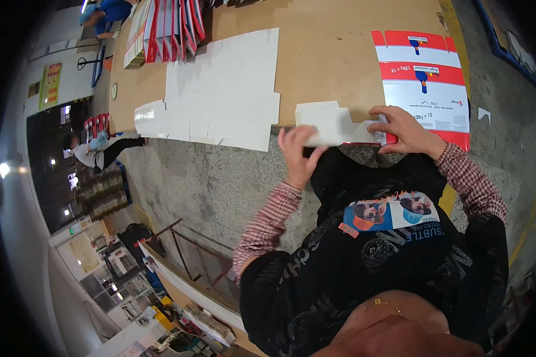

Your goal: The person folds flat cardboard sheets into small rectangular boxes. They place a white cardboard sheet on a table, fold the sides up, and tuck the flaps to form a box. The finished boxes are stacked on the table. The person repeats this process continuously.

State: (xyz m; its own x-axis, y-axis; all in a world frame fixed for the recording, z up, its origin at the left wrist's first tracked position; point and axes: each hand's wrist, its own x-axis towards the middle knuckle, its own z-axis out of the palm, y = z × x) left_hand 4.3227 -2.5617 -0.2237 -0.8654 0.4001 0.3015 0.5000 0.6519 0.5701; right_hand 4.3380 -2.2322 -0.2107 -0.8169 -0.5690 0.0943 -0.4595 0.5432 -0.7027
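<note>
head view: looking straight down, a brown table (pixel 333 53) is filling the upper part of the frame.
left hand (pixel 299 156): sitting at centre frame, fingers closing on the left end of a white folded carton flap (pixel 326 126), thumb underneath.
right hand (pixel 404 130): right of centre, fingers curling shut over the flap's right end, pressing where it meets the red and white flat carton (pixel 426 83).
carton spot: lying at the table's near edge, upper right.
other stuff: big white carton sheets (pixel 223 89) are lying flat upper middle, a red and white carton stack (pixel 164 27) is leaning upper left.
people: someone in a striped top (pixel 95 152) is sitting at the left edge.
</note>
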